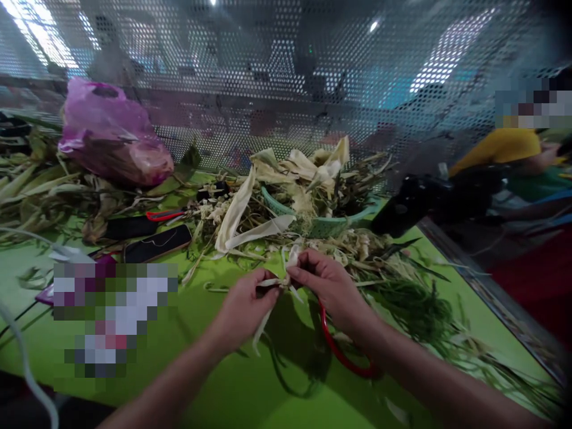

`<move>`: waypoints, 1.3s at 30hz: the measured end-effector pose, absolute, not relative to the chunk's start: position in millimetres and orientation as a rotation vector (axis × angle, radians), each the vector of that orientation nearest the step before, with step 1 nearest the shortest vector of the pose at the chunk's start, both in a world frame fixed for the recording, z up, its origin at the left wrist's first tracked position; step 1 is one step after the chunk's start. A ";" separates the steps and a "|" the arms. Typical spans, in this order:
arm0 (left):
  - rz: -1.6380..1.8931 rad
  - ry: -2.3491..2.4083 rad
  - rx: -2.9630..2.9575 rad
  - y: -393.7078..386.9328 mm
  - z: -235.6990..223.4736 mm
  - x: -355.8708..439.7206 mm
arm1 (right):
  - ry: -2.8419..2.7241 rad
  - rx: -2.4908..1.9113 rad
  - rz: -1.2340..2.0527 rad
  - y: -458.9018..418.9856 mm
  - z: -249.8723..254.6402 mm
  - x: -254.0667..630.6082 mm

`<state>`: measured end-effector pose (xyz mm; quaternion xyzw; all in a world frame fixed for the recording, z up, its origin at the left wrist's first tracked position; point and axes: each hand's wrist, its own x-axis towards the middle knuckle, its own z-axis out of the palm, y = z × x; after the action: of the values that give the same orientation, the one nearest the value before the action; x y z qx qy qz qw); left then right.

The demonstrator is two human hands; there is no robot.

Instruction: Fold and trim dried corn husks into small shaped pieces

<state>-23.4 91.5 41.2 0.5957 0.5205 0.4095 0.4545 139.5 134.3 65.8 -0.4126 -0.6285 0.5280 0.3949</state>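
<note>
Over the green table (201,369), my left hand (247,304) pinches one side of a pale strip of dried corn husk (285,282). My right hand (328,285) pinches its other side, with the fingertips of both hands close together. The strip looks bunched or knotted between them, and a loose tail hangs below my left fingers. Beneath my right hand and forearm lies a red loop handle (342,351), perhaps of scissors; the rest of it is hidden.
Behind my hands stands a green basket (322,226) heaped with dried husks. A purple plastic bag (111,131), a red cutter (165,215) and a dark phone (158,243) are at left. Stringy green scraps (415,310) lie at right. Perforated metal sheeting (268,77) rises behind. A person in yellow (504,146) is at far right.
</note>
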 end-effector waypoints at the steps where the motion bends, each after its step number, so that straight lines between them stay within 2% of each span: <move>1: 1.003 1.310 1.525 91.4 39.5 -23.0 | -1.576 -1.035 1.374 134.3 64.5 138.6; 5: 0.991 1.386 1.614 90.8 32.8 -23.0 | -1.509 -1.008 1.493 136.1 59.9 136.8; 13: 1.017 1.150 1.322 88.2 38.3 -23.5 | -1.487 -1.054 1.412 136.6 59.3 141.1; 17: 1.036 1.226 1.437 87.8 36.8 -21.5 | -1.500 -1.053 1.450 132.8 58.3 141.5; 23: 0.860 1.174 1.667 79.6 46.4 -46.6 | -1.668 -1.066 1.575 131.9 62.6 148.7; 26: 0.974 1.461 1.819 74.0 48.6 -70.2 | -1.840 -1.054 1.704 130.8 66.3 150.6; 29: 0.764 1.751 1.983 72.2 43.6 -83.6 | -1.991 -1.032 1.787 126.9 67.4 147.9; 34: 0.486 1.860 2.115 76.2 37.8 -79.1 | -2.282 -1.073 1.517 123.6 64.4 143.9; 39: 0.512 1.809 2.090 81.2 46.3 -69.4 | -2.291 -1.149 1.333 128.4 62.7 147.0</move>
<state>-69.4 81.2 46.3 0.7334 0.6346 0.1796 0.1646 147.0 128.4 62.7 -0.3944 -0.7868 0.4578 0.1257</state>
